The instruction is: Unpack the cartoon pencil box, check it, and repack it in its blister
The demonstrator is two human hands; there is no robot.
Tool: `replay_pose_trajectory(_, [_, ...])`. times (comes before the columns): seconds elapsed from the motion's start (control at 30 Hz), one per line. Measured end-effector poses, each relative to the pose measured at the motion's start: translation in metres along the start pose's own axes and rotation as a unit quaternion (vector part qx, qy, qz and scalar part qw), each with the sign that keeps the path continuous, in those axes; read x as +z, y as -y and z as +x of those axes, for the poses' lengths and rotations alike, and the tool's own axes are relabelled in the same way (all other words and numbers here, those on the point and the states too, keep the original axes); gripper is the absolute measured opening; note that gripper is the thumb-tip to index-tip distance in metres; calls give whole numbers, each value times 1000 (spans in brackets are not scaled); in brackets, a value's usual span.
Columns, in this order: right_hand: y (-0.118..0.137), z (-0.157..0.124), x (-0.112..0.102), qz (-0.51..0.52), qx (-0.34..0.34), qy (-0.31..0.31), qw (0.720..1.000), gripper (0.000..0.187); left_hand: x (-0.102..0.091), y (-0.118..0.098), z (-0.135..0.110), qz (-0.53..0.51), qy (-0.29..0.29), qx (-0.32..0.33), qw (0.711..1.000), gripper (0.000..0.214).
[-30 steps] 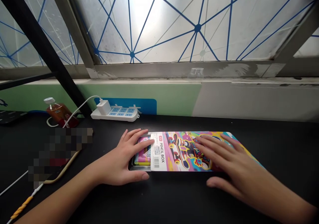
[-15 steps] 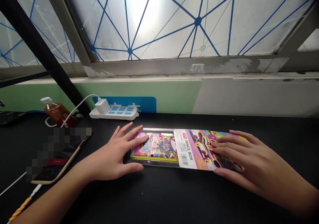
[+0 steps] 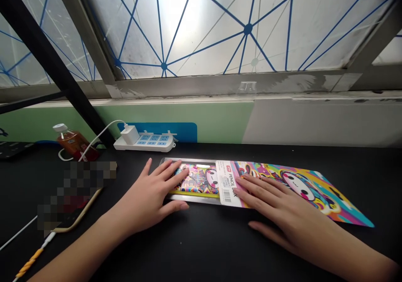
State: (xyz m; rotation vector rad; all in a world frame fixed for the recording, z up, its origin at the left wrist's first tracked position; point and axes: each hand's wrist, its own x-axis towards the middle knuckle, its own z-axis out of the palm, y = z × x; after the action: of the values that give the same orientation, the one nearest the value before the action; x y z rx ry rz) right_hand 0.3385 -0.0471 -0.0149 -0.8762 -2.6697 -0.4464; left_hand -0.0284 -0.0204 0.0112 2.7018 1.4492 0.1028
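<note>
My left hand (image 3: 147,198) lies over the left end of a pencil box (image 3: 199,181), which sits in a clear plastic tray with a bright cartoon print showing through. Its thumb runs along the near edge and its fingers spread across the top. A printed card sleeve (image 3: 301,185) with a white "PENCIL BOX" label and barcode covers the box's right end and fans out to the right. My right hand (image 3: 276,202) rests on the sleeve beside the label, its thumb low at the near edge. The box's right part is hidden under the sleeve.
The black tabletop (image 3: 220,248) carries everything. At the back stand a white power strip (image 3: 147,143) with a charger (image 3: 130,134) and an amber bottle (image 3: 73,145). A pixelated phone (image 3: 75,194) and braided cable lie to the left. A black diagonal bar (image 3: 56,73) crosses the upper left.
The card sleeve has swung and slid further right, its far end now angled toward me and showing more artwork. My right hand has shifted left along it; the box stays under my left hand.
</note>
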Motion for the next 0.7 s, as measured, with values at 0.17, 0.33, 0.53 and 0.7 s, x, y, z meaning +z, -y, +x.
replay_pose_trajectory(0.17, [-17,-8,-1,2,27,-36,999,44,-9,15,-3,0,-48,-48,998,57])
replay_pose_trajectory(0.33, [-19,-8,6,-16,34,-50,998,44,-4,9,-1,2,-101,-24,995,51])
replay_pose_trajectory(0.53, [-9,-3,11,-45,31,-48,997,67,11,-6,-2,-6,-68,61,996,62])
replay_pose_trajectory(0.7, [-7,5,14,-50,1,-22,999,71,20,-19,1,13,-71,75,995,66])
